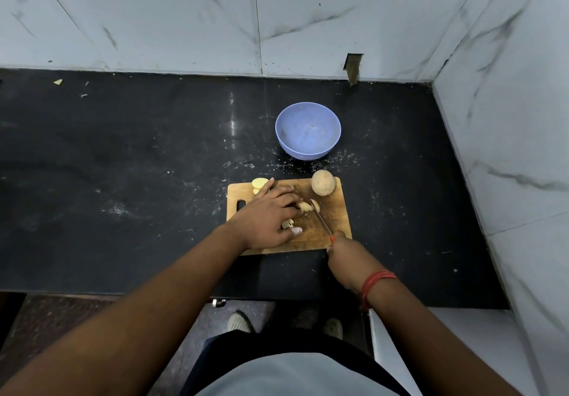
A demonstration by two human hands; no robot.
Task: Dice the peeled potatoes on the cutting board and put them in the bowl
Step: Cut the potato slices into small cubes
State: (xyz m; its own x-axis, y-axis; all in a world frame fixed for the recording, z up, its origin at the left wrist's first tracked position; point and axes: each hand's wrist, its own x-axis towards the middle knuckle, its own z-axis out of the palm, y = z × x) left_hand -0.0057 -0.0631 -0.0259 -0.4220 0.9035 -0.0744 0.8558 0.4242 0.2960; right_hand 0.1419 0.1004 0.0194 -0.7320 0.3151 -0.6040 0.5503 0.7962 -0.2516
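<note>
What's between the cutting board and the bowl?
Only bare black counter with pale specks separates the cutting board from the bowl, per the head view.

The black desk (123, 149) is wide and bare to the left of the cutting board (338, 220). Behind the board, the blue bowl (308, 131) and a whole potato (322, 182) stand in the way. The wall (508, 149) is near on the right.

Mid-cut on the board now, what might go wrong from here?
1. The left hand holds the potato piece right beside the knife; a slip may nick its fingers.
2. The whole potato sits at the cutting board edge and may roll off.
3. The slices overhang the far edge and may fall off.
</note>
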